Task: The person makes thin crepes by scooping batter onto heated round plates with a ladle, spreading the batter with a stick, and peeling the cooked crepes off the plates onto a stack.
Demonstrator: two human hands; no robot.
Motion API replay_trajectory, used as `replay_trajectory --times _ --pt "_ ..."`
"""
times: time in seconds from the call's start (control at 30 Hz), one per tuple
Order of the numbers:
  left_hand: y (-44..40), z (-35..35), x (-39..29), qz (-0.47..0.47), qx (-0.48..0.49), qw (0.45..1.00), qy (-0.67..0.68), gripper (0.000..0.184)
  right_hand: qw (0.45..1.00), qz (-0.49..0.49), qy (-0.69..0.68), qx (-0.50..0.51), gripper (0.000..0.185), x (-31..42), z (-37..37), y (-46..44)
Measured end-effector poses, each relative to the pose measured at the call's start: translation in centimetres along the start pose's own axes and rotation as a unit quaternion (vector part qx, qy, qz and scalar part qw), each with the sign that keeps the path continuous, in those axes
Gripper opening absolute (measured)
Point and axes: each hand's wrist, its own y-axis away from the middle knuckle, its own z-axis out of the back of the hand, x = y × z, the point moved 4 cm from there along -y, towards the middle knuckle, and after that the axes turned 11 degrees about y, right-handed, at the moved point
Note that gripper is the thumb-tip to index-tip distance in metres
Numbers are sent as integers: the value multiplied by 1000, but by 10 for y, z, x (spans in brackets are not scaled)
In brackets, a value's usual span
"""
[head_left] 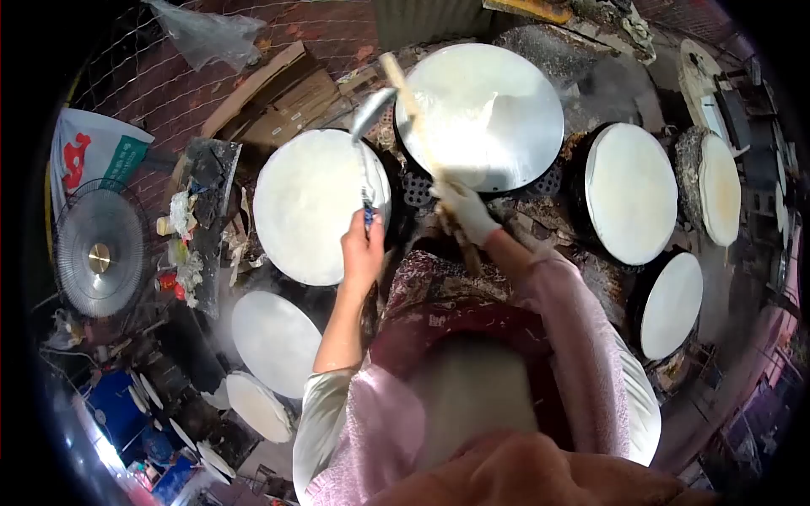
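My left hand (363,250) is closed around the blue-wrapped handle of a metal ladle (372,114). The ladle's handle crosses above a round griddle (297,211) covered in a pale white layer, and its bowl is up near the far edge. My right hand (469,214), in a white glove, grips a long wooden stick (408,97) that slants up and left. The stick passes over the left side of a larger round griddle (481,110), whose surface is glossy and whitish with a wet-looking patch. The fingers of the right hand are partly hidden.
More round pale-topped griddles stand at the right (631,194) and lower left (277,344). A fan (99,257) is at the far left. Behind lie cardboard (278,105), a clear plastic bag (207,35) and wire mesh. Dark grimy surfaces lie between the griddles.
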Motion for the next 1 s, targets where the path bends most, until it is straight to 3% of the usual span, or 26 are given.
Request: replay_trajectory --times 0.03,0.1,0.17,0.2,0.3,0.37,0.43,0.47,0.5,0.57,0.63,0.77,0.83,0.9,0.97,1.0 --pt "1 12 8 20 0 1000 21 16 999 -24 -40 15 38 -21 -21 -19" --pt "6 29 39 60 2 996 65 16 964 -8 213 -158 44 -15 -31 -19" --pt "14 41 61 22 -4 997 70 14 916 53 284 -279 43 -51 -8 -30" --pt "21 44 65 5 -7 997 74 14 898 33 307 -315 43 -49 3 -15" --pt "44 52 58 125 9 981 147 14 863 24 315 -394 41 -72 53 -3" --pt "53 57 59 126 8 980 151 14 942 -8 38 -332 38 -49 51 23" --pt "62 60 60 131 -6 983 131 14 958 -46 -13 -282 41 -38 42 32" --pt "64 60 77 76 -20 993 92 15 947 -71 148 -276 43 -25 34 38" --pt "65 59 78 79 -23 992 91 15 866 82 376 -319 43 -56 38 12" --pt "69 53 76 86 -27 992 88 15 853 11 472 -222 42 -60 34 21" --pt "72 43 71 80 -31 991 107 15 854 12 425 -301 41 -55 66 34" --pt "77 15 37 122 -38 982 138 15 817 27 461 -345 45 -43 149 30" --pt "84 -3 23 146 -45 977 149 16 921 29 275 -275 45 -40 161 23" --pt "88 -17 13 148 -49 976 152 16 923 102 289 -232 46 -21 142 48" --pt "94 -30 6 139 -60 979 140 15 858 137 479 -126 40 -43 144 58" --pt "98 -36 4 134 -65 980 133 15 846 161 488 -141 40 -33 152 70"
